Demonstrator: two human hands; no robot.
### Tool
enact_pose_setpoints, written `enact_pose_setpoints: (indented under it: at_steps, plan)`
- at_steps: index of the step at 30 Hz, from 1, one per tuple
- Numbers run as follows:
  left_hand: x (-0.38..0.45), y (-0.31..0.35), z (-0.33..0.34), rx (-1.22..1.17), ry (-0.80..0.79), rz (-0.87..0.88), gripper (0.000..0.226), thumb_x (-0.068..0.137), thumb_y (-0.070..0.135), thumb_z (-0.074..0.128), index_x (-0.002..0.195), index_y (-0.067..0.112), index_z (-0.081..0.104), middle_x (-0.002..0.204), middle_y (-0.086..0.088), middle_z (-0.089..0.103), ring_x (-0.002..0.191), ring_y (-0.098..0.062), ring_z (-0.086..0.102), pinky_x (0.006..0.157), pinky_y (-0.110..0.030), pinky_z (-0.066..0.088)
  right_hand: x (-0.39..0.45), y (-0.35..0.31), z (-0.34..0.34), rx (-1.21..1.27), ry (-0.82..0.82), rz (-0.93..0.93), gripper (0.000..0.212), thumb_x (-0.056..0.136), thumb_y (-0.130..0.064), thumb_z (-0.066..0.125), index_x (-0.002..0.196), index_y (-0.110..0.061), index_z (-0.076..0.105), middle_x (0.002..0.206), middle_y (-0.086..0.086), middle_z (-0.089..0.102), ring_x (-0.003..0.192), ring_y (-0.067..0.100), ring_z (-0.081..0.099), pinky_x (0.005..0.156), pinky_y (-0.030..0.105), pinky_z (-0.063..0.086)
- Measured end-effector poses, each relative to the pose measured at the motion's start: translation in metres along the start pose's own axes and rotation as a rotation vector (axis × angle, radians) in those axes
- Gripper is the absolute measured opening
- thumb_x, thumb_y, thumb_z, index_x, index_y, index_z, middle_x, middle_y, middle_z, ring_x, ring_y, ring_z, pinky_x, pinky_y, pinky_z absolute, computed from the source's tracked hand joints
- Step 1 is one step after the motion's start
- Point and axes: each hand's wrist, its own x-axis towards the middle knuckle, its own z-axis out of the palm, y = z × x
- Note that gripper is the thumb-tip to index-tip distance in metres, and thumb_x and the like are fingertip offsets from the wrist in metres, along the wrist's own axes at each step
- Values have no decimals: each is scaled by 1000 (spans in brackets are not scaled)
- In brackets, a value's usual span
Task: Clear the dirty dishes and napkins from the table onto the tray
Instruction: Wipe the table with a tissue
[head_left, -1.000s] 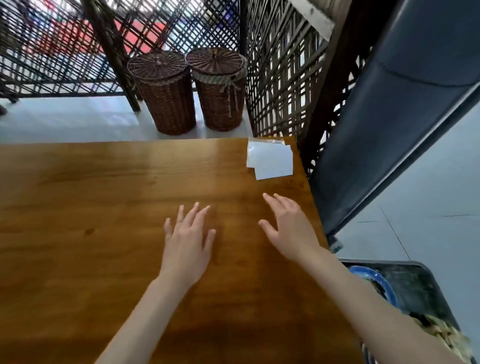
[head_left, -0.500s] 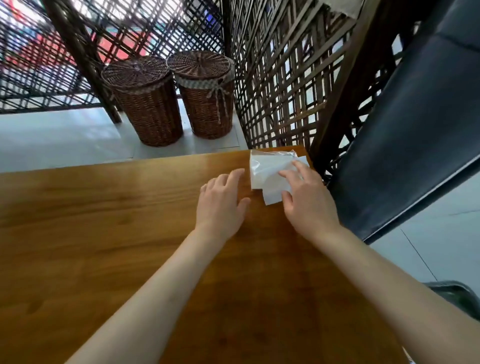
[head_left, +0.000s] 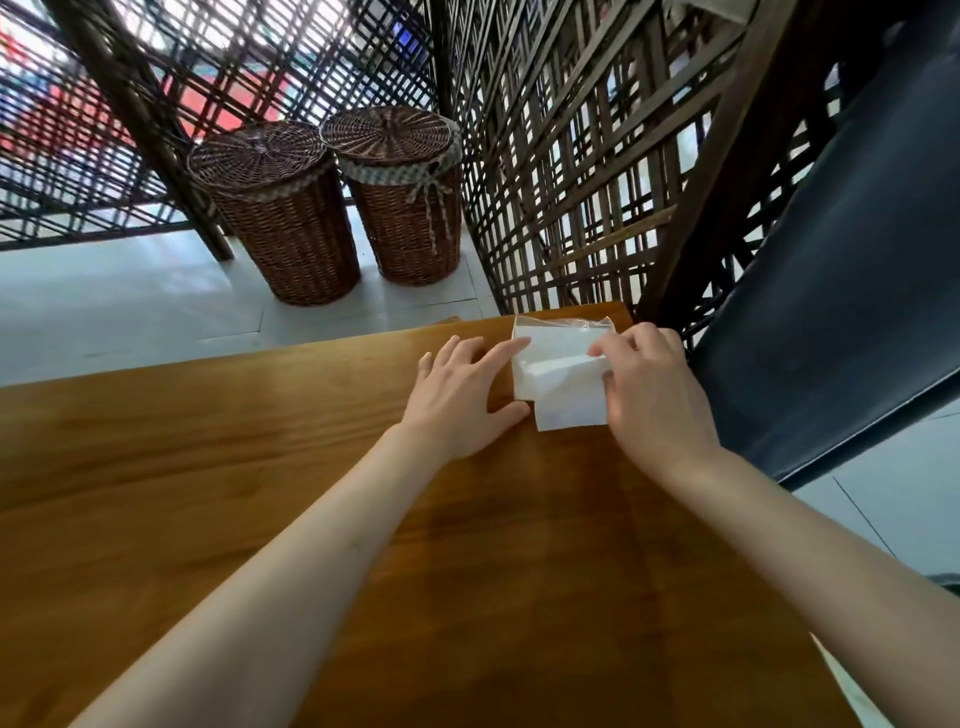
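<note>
The white napkins (head_left: 563, 382) lie at the far right corner of the wooden bench (head_left: 260, 467), a small stack partly inside a clear wrapper (head_left: 566, 323), with one loose sheet jutting toward the person at the near edge. The right hand (head_left: 657, 395) sits on the stack's right side, its fingers curled over the top sheet and the thumb tucked against the near-right edge, so it appears to be pinching or gathering the paper; whether the sheet is already lifted off the wood I cannot tell. The left hand (head_left: 462, 400) lies flat and spread just left of the stack, its index fingertip touching the far-left corner and its thumb tip against the near-left edge, holding nothing. So the napkins lie between the two hands, directly right of the left one and under the fingers of the right one, their longer side running roughly left to right across the gap. The right hand is the one with purchase, and the pickup will likely hinge on it closing fully while the left steadies or slides the stack toward it. The tray is not in view.
</note>
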Motion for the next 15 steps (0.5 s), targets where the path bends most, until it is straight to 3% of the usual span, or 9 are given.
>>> enact_pose_setpoints:
  at_steps: [4,10,15]
  plan:
    - [2,-1,7,40,32,33,60,90,55,46,144,47,19,153,-3,28,143,-29,15,114,-54,6,-3,0,-1,14,22,-17,11,89,-7,56,96,-8,64,98,8,57,97,20,47,69,24,42]
    - [-2,2,13,53,116,39,55,92,52,46,142,42,28,150,1,36,142,-28,21,113,-54,2,-6,-4,-4,19,41,-50,6,85,-12,65,90,-9,64,92,7,60,92,20,50,68,21,39]
    - [-5,7,7,-116,237,66,40,88,38,61,126,29,53,124,5,62,124,-20,48,115,-55,8,-3,-7,-6,22,46,-66,6,85,-15,65,88,-10,63,89,6,60,90,21,51,68,25,41]
